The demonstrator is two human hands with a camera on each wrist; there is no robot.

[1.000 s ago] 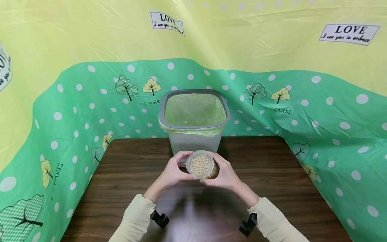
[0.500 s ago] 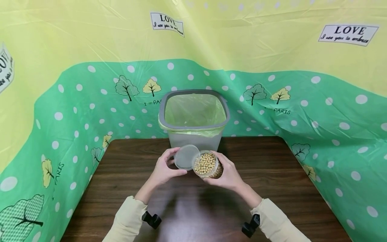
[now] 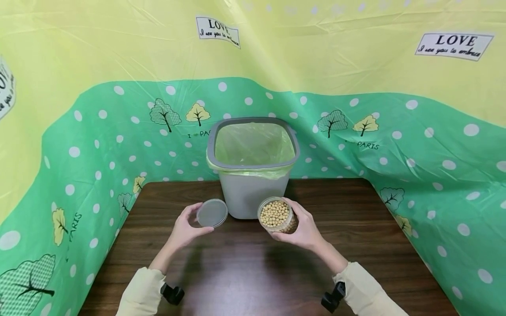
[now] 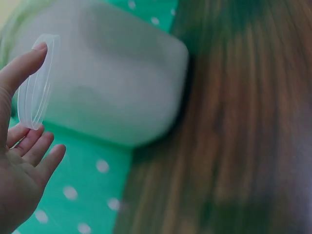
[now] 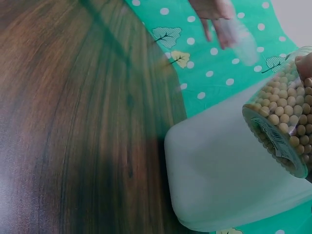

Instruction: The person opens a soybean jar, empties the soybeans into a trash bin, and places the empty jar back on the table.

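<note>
My left hand pinches a round translucent lid by its edge, thumb on one side and fingers on the other. In the left wrist view the lid is seen edge-on between thumb and fingertips. My right hand grips a clear uncapped jar full of round, pale yellow beans that look like soybeans. The jar's mouth tilts toward the head camera. A label shows on the base of the jar in the right wrist view. Both hands are above the table, in front of the bin.
A grey bin lined with a green bag stands at the back middle of the dark wooden table. Behind and beside the table hangs a green and yellow printed cloth.
The lid has come off the jar in my left hand and moved left, away from it. My right hand has shifted slightly right with the jar, whose beans are now uncovered.
</note>
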